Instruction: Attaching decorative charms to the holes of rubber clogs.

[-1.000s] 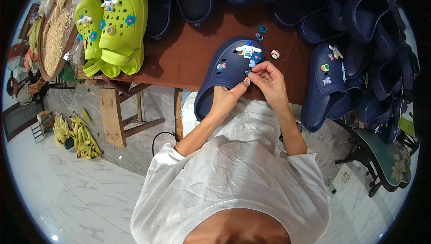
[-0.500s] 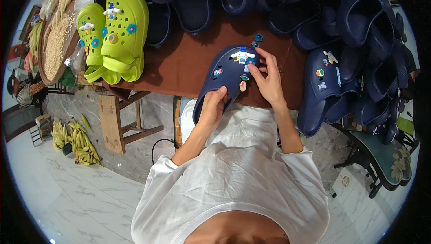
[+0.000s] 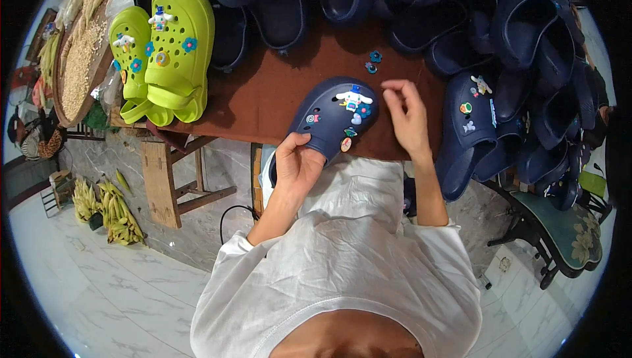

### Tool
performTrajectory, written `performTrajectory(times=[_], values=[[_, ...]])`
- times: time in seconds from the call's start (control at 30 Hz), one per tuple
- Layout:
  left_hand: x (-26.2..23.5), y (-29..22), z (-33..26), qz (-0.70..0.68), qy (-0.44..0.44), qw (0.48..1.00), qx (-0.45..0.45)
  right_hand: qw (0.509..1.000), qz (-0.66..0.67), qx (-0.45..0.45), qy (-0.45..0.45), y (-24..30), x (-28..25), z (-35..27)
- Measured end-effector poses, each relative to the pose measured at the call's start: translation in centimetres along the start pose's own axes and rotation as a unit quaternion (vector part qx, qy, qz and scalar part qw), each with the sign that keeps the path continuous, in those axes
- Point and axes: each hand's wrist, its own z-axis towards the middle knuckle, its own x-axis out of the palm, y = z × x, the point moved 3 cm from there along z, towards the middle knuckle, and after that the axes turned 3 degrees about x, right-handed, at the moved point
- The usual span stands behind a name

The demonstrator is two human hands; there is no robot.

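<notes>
A navy blue clog (image 3: 322, 104) is gripped in my left hand (image 3: 297, 168), thumb on top and fingers tucked inside the opening. Its upper carries several charms: a white long-eared figure with a blue hat (image 3: 354, 96), a blue flower, a pale heart shape, a candy swirl and small round ones. Just right of the toe, my right hand (image 3: 408, 119) is off the clog with its fingers loosely curved and apart, nothing visible in them. Two loose flower-like charms (image 3: 374, 61) lie on the brown cloth (image 3: 257, 104) beyond the toe.
Lime green clogs with charms (image 3: 179, 48) stand at the left. Navy clogs crowd the table's back, and more are piled at the right, one decorated (image 3: 469, 124). A tray of pale kernels (image 3: 79, 71), a wooden stool (image 3: 161, 183) and corn cobs (image 3: 118, 213) are farther left.
My right hand has come away from the charms on the clog and moved right. The clog has shifted slightly left and nearer to me in my left hand.
</notes>
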Motion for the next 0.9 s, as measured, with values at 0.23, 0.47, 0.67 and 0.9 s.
performTrajectory(times=[0.23,0.47,0.67,0.9], values=[[0.3,0.4,-0.6,0.043,-0.02,0.999,0.024,0.984,-0.16,-0.055,-0.048,-0.7,0.1,5.0],[-0.2,0.8,-0.7,0.116,-0.004,0.992,0.041,0.943,-0.282,-0.155,-0.078,-2.6,1.8,7.3],[-0.3,1.1,-0.6,0.121,-0.015,0.991,0.046,0.95,-0.274,-0.135,-0.063,-2.6,1.5,7.3],[0.2,1.1,-0.4,0.126,-0.03,0.99,0.046,0.988,-0.121,-0.076,-0.052,-3.0,0.7,7.0]])
